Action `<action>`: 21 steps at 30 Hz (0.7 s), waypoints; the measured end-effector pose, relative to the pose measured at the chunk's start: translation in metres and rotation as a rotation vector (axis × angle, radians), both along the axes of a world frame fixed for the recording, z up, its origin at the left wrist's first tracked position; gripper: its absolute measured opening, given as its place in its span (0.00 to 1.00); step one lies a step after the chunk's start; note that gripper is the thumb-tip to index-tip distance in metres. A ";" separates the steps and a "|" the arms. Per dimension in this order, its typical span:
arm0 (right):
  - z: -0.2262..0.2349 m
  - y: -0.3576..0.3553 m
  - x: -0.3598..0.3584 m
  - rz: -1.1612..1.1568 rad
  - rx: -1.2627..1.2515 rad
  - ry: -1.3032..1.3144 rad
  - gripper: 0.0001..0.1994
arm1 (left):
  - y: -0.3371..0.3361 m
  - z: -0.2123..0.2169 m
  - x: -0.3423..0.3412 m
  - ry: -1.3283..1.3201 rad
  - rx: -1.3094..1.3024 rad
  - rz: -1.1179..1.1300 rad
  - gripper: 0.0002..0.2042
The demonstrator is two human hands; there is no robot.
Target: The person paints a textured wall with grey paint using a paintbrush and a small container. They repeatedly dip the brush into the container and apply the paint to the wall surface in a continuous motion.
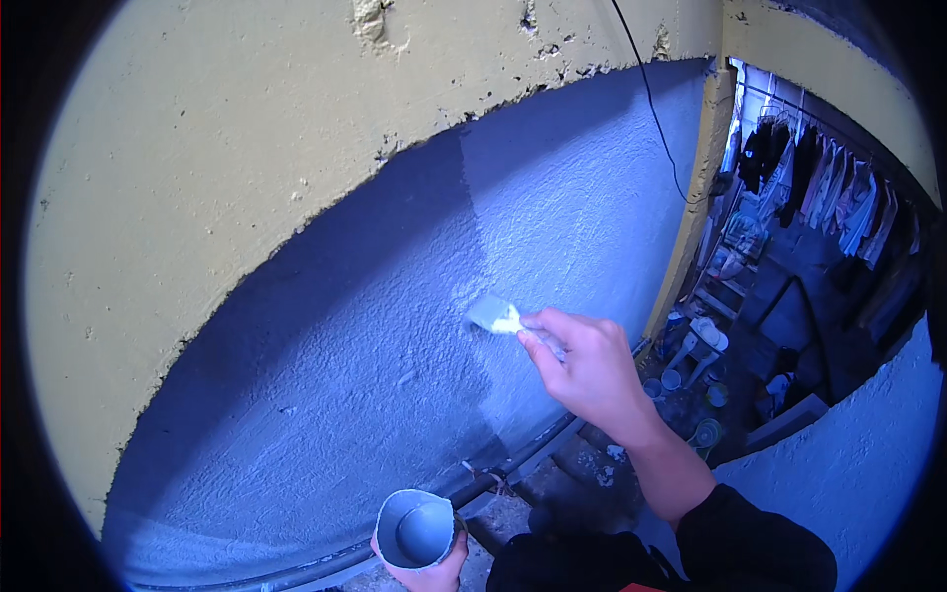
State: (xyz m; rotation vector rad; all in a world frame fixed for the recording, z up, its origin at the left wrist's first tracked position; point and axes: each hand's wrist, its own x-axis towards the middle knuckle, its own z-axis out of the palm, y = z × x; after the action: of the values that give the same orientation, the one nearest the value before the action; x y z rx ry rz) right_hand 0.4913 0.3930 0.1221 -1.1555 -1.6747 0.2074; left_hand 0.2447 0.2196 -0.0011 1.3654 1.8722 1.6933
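Note:
My right hand (584, 367) grips a flat paintbrush (496, 316) whose bristles press against a rough blue-grey wall (335, 365). Pale paint covers the bristles and the wall patch around them looks wet. Low at the frame's bottom, my left hand (426, 569) holds a small grey can of paint (414, 529) from below; its top is uncovered and shows pale paint inside. A dark sleeve covers my right forearm.
A yellow band (217, 148) with chipped edges runs above the blue wall. A black cable (651, 99) hangs down the wall. On the right, past a yellow corner, clothes (819, 183) hang on a line, with buckets (705, 434) and clutter on the floor below.

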 end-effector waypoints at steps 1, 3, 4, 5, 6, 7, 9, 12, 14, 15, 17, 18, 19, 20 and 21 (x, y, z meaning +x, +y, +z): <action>0.006 -0.005 -0.002 -0.005 0.038 0.039 0.05 | -0.001 -0.001 0.000 -0.018 -0.007 -0.002 0.40; 0.021 -0.010 -0.004 0.001 0.122 0.121 0.06 | -0.001 0.000 0.002 -0.051 -0.018 -0.001 0.40; 0.032 -0.011 -0.004 0.004 0.169 0.163 0.06 | -0.002 -0.002 0.001 -0.012 -0.025 0.006 0.40; 0.038 -0.010 -0.005 0.008 0.216 0.205 0.07 | -0.002 -0.005 -0.001 0.027 -0.031 0.014 0.39; 0.039 -0.006 -0.008 0.016 0.295 0.236 0.06 | -0.003 -0.007 -0.002 0.066 -0.037 0.023 0.39; 0.037 -0.005 -0.008 0.008 0.261 0.172 0.07 | -0.002 -0.003 -0.001 0.057 -0.034 0.015 0.39; 0.025 -0.006 -0.009 -0.005 0.192 0.042 0.07 | -0.003 0.007 0.003 0.040 -0.029 0.001 0.38; -0.014 -0.004 -0.008 -0.004 0.016 -0.037 0.08 | -0.002 0.008 0.003 0.037 -0.028 -0.026 0.38; -0.024 -0.008 0.000 0.019 -0.093 -0.107 0.08 | -0.001 0.007 0.006 0.022 -0.029 -0.001 0.38; -0.029 -0.011 0.004 0.027 -0.151 -0.133 0.08 | -0.002 0.008 0.007 0.023 -0.034 0.009 0.38; -0.011 -0.023 0.006 0.005 -0.058 -0.049 0.08 | -0.002 0.012 0.004 -0.004 -0.020 -0.008 0.38; -0.004 -0.030 0.008 -0.008 -0.022 -0.008 0.08 | -0.004 0.011 0.004 -0.020 -0.023 -0.019 0.38; 0.001 -0.031 0.006 -0.011 0.048 0.047 0.07 | -0.004 0.009 0.003 -0.004 -0.018 -0.012 0.38; 0.007 -0.030 0.002 -0.017 0.114 0.102 0.07 | -0.003 0.006 0.003 0.013 -0.016 -0.009 0.38; 0.011 -0.028 -0.003 -0.022 0.180 0.157 0.06 | -0.003 0.004 0.002 0.029 -0.015 -0.004 0.39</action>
State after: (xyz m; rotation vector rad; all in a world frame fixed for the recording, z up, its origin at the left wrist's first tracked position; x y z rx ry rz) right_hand 0.4879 0.3653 0.1327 -0.9964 -1.5092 0.1270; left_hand 0.2470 0.2170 0.0032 1.3941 1.8926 1.6634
